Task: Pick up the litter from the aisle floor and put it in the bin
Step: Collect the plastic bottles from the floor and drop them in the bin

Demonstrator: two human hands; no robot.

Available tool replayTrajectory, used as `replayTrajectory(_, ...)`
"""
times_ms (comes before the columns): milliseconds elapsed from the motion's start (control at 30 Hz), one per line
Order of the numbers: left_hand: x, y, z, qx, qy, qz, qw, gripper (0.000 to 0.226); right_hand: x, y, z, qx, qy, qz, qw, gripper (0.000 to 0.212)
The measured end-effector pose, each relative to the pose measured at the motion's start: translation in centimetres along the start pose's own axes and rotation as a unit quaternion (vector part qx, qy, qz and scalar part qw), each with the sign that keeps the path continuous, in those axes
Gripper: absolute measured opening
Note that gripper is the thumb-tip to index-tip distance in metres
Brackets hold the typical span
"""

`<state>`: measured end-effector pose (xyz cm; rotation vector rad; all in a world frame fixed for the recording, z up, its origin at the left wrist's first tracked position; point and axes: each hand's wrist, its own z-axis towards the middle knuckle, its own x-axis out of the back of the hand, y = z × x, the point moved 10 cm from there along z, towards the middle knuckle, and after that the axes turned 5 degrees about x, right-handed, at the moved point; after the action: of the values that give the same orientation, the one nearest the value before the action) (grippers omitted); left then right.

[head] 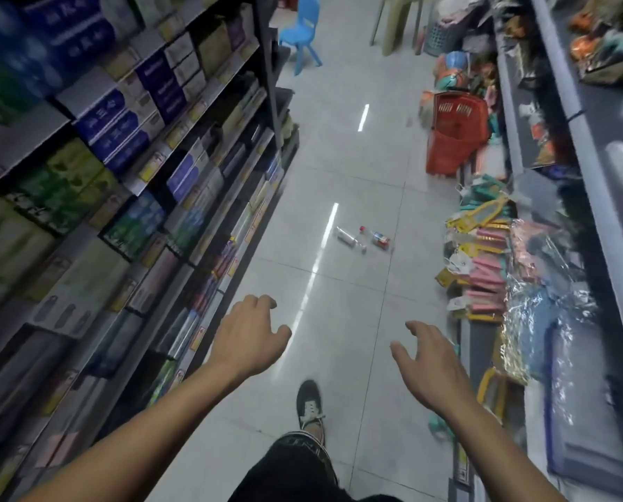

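Litter lies on the pale tiled aisle floor some way ahead of me: a whitish crushed bottle or wrapper (346, 236), a small red cap (362, 229), a red and blue packet (380, 239) and a tiny pale scrap (363, 248). My left hand (248, 338) hovers over the floor with loosely curled fingers, holding nothing. My right hand (429, 360) is stretched forward with spread, relaxed fingers, also holding nothing. Both hands are well short of the litter. A grey slatted basket (442, 39) stands far back on the right; whether it is the bin I cannot tell.
Shelves of boxed goods (121, 175) line the left. Packaged goods (491, 262) spill onto the floor along the right shelving (592, 157). A red shopping basket (455, 139) stands at the right. A blue child's chair (302, 34) and a beige stool (399, 19) stand at the far end. My shoe (308, 403) is below.
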<state>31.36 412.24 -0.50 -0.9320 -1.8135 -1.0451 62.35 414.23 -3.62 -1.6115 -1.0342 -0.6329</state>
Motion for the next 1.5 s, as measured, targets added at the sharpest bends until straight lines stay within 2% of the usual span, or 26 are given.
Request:
replayTrajectory(233,2.8,6.5,13.4,-0.045,-0.014,0.005,0.999,0.056,2.5,0.1,8.4,-0.041,0.011,0.014,0.999,0.055)
replayTrajectory(567,3.1,18.3,28.0,-0.102,-0.05,0.025,0.993,0.055,6.5,4.6,18.6,-0.118,0.021,0.044,0.992,0.054)
replayTrajectory(800,2.4,26.0,37.1,-0.093,-0.061,0.044,0.993,0.056,11.6,8.3,31.1,-0.119,0.013,0.055,0.991,0.055)
replayTrajectory(967,2.4,29.7,42.0,-0.063,-0.057,0.054,0.995,0.056,15.6,9.5,41.1,-0.084,-0.018,0.035,0.996,0.055)
replayTrajectory(1233,2.1,31.6,48.9,-0.02,-0.07,0.051,0.996,0.055,18.8,7.9,56.4,-0.032,-0.062,-0.002,0.998,0.056)
replayTrajectory(1500,0.3,31.4,61.8,0.003,-0.092,0.027,0.995,0.056,15.1,7.3,69.0,-0.033,-0.127,-0.044,0.99,0.056)
